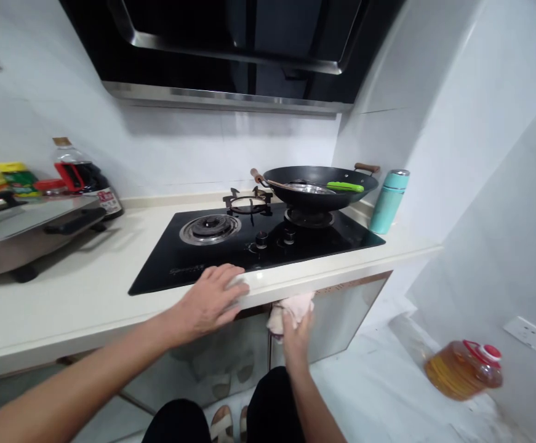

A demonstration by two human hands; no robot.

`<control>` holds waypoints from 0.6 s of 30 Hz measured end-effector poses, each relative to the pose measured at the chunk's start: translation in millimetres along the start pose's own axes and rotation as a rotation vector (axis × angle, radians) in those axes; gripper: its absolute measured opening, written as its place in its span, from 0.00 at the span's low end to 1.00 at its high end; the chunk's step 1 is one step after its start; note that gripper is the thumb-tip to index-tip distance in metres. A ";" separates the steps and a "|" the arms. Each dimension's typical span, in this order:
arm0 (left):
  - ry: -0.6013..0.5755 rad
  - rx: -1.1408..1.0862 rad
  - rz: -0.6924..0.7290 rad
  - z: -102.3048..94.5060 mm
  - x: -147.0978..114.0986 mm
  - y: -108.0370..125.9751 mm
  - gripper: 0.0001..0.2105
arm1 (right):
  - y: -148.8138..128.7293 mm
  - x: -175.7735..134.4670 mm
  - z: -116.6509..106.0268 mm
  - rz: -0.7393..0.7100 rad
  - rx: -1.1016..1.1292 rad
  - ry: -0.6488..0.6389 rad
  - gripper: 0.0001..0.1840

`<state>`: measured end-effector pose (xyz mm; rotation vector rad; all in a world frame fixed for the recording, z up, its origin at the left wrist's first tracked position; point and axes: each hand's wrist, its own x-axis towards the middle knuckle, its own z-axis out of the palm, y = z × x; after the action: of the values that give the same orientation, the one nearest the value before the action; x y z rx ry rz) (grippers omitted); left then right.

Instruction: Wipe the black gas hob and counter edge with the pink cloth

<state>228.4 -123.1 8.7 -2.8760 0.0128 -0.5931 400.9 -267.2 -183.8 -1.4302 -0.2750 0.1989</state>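
My left hand [216, 296] rests on the front edge of the white countertop [148, 312], its fingers spread beside the black gas stove [189, 258]. Lower and to the right, my right hand [298, 329] is closed around a pale pink cloth [298, 306]. The cloth presses against the top of the cabinet door [341, 314], just beneath the counter's edge. On the stove, a removed pan support [249, 203] stands behind the left burner [210, 227]. Over the right burner sits a black wok [295, 192] with a green-handled utensil [345, 186] and a lid-like glass piece in it.
A teal bottle [390, 202] stands right of the stove. To the left are an electric pan [32, 231] and a soy sauce bottle [87, 178]. The range hood [231, 67] hangs above. An oil jug [464, 369] is on the floor at right.
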 end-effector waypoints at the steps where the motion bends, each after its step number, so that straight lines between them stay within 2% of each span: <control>1: -0.056 0.051 0.042 -2.1 -1.4 -13.5 0.19 | 4.3 -6.3 15.7 -0.003 -0.020 -0.007 0.57; 3: -0.141 0.089 0.095 -1.7 -5.1 -34.0 0.23 | 15.4 -20.5 42.5 -0.033 -0.036 -0.032 0.55; 5: -0.168 0.066 0.105 2.2 -8.7 -44.8 0.24 | 27.7 -30.7 59.1 -0.081 -0.052 -0.029 0.53; 7: -0.153 0.023 0.083 6.0 -11.0 -47.7 0.24 | 37.3 -32.3 64.1 -0.138 -0.079 0.006 0.52; 9: -0.127 -0.009 0.072 7.8 -11.7 -47.1 0.24 | 41.3 -24.4 58.9 -0.183 -0.097 0.047 0.48; 13: -0.078 -0.043 0.084 8.6 -11.6 -47.9 0.24 | 32.4 18.6 26.0 -0.163 -0.096 0.135 0.40; 15: -0.060 -0.060 0.081 10.5 -12.0 -50.2 0.24 | 24.0 55.2 -1.3 -0.116 -0.126 0.239 0.40; 18: -0.046 -0.083 0.056 14.7 -13.4 -52.6 0.25 | 11.3 126.5 -54.0 -0.101 -0.177 0.386 0.38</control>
<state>220.2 -68.0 0.9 -2.9573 0.1133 -0.5279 538.1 -279.0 -192.7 -1.5917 -0.0468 -0.1887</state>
